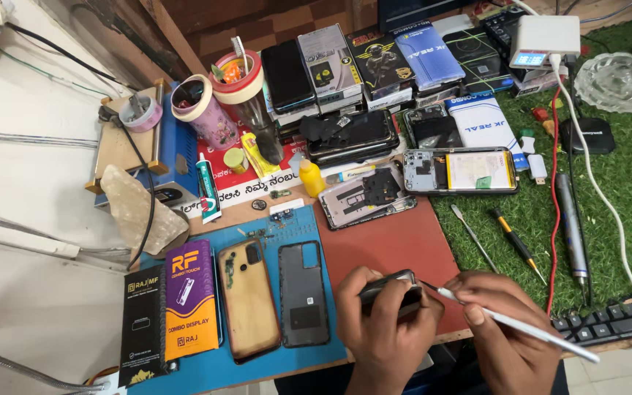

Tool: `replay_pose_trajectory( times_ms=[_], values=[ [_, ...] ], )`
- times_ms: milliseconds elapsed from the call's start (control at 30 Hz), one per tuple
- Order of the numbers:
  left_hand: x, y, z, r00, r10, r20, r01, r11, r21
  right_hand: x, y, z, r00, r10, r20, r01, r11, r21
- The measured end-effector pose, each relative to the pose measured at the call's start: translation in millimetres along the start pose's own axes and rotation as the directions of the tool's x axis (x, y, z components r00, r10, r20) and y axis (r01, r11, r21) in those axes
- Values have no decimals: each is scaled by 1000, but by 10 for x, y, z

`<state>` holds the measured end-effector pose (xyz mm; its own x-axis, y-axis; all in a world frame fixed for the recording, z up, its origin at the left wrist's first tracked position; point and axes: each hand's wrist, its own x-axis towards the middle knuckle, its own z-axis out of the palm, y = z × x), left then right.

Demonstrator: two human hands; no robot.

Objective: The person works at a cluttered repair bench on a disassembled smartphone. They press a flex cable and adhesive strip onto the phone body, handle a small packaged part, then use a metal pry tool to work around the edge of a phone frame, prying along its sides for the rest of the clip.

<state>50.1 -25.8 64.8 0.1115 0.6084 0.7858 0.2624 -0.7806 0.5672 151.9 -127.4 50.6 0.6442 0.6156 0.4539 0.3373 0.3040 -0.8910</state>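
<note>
**Operator:** What do my 2 hands hold?

**Guide:** Your left hand [383,316] is wrapped around 1 dark phone [389,287], fingers curled closed over its edge, holding it tilted above the near rim of the red mat [396,241]. Your right hand [502,322] pinches 1 white-handled tool [521,328] between thumb and fingers in a pen grip. Its fine tip touches the phone's right end.

**Operator:** What lies on the blue mat?

**Guide:** On the blue mat [257,366], left of your left hand, count 2 flat parts: 1 tan back cover [248,298] and 1 dark back cover [303,292], side by side and just apart. Further left lie 2 retail boxes: 1 black box [143,322] and 1 purple-and-orange box [190,296], touching along their long edges.

**Operator:** And further up the bench?

**Guide:** You have 2 opened phones with internals showing: 1 grey opened phone [366,194] on the red mat's far edge, and 1 opened phone with a pale battery [462,170] on the green turf [623,183]. On the turf, count 3 loose tools: 1 slim metal pry tool [475,235], 1 yellow-and-black screwdriver [519,245], 1 grey powered driver [572,227]. 1 yellow bottle [311,178] stands upright near the grey opened phone. 2 tape rolls [192,97] sit on top of cups at the rear. 1 glass dish [619,79] rests at the far right, and 1 keyboard [612,318] lies just beside your right hand.
</note>
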Motion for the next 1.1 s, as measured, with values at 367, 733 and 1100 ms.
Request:
replay_pose_trajectory(
  times_ms=[367,733,1100],
  values=[
    [-3,-7,-12,1000,13,-4,-13,1000,-4,20,-122,55,1000,23,-17,-24,995,-97],
    [-87,51,-33,998,49,-36,-49,999,16,-51,-213,278,898,-439,-7,382,787,-484],
    [-76,48,8,995,29,-97,-28,1000,7,-40,-276,394,905,-423,-40,350,796,-493]
  ],
)
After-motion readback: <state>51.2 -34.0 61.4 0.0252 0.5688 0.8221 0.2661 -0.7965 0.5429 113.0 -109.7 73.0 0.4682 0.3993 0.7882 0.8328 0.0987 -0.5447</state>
